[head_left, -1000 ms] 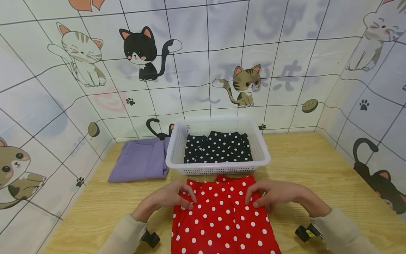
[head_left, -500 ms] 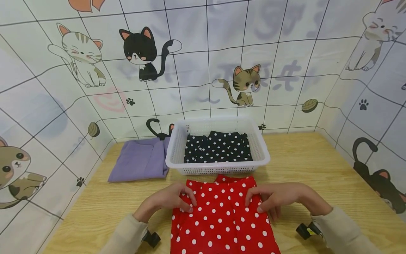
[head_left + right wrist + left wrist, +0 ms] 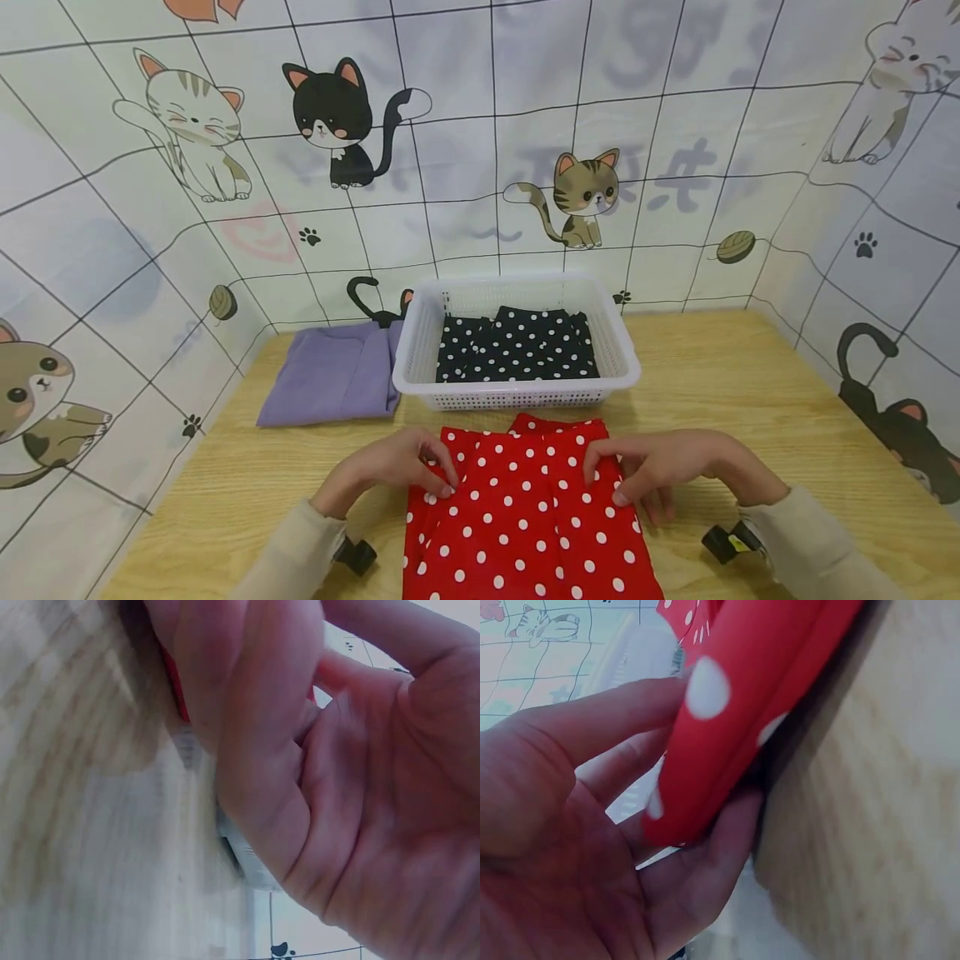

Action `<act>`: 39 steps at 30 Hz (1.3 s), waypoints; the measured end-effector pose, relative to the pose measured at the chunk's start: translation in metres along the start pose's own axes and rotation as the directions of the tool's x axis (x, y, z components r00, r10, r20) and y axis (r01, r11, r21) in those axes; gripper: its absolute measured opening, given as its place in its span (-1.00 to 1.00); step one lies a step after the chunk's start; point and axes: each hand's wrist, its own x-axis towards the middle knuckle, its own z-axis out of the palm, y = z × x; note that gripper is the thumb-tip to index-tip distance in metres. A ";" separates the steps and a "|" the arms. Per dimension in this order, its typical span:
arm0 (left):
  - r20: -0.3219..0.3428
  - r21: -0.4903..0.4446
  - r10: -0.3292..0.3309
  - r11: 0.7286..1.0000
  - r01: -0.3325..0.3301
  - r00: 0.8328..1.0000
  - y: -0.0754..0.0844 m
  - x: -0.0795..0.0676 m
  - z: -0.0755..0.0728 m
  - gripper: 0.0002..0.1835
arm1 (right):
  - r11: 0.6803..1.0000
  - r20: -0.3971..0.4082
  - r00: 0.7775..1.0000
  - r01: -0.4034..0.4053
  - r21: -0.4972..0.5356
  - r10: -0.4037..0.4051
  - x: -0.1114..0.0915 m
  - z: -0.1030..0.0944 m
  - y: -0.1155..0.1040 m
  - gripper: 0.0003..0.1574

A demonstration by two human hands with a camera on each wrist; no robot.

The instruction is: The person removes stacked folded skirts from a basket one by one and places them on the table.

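Observation:
A folded red garment (image 3: 517,517) with white polka dots lies on the table in front of the white basket. My left hand (image 3: 408,462) holds its upper left edge. In the left wrist view, that hand's thumb lies on one side of the red fabric (image 3: 735,705) and its fingers curl round the other. At the upper right edge, my right hand (image 3: 660,467) grips the garment with index finger and thumb on top, the other fingers bent beside it. The right wrist view shows curled fingers (image 3: 262,750) hiding most of the red fabric.
Behind the garment stands a white plastic basket (image 3: 517,396) holding a folded black polka-dot cloth (image 3: 525,346). A folded purple cloth (image 3: 330,375) lies left of the basket. Cat-patterned sheeting (image 3: 465,150) closes off the back and both sides of the wooden table (image 3: 720,392).
My right thumb has shifted slightly outward and down toward the garment's right edge, and its bent lower fingers show more. The left hand and the garment have hardly moved.

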 end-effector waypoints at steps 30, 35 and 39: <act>-0.337 0.016 0.028 1.000 -0.024 0.941 0.026 -0.057 -0.070 -0.77 | 0.937 -0.341 0.874 0.337 -0.089 -0.347 -0.051 -0.035 -0.012 -0.77; -0.378 -0.069 0.010 0.997 -0.039 0.926 0.032 -0.053 -0.068 -0.72 | 0.934 -0.508 0.788 0.335 -0.123 -0.349 -0.052 -0.031 -0.026 -0.80; -0.441 -0.153 0.002 0.985 -0.077 0.897 0.039 -0.046 -0.068 -0.69 | 0.936 -0.612 0.713 0.318 -0.152 -0.342 -0.049 -0.029 -0.038 -0.81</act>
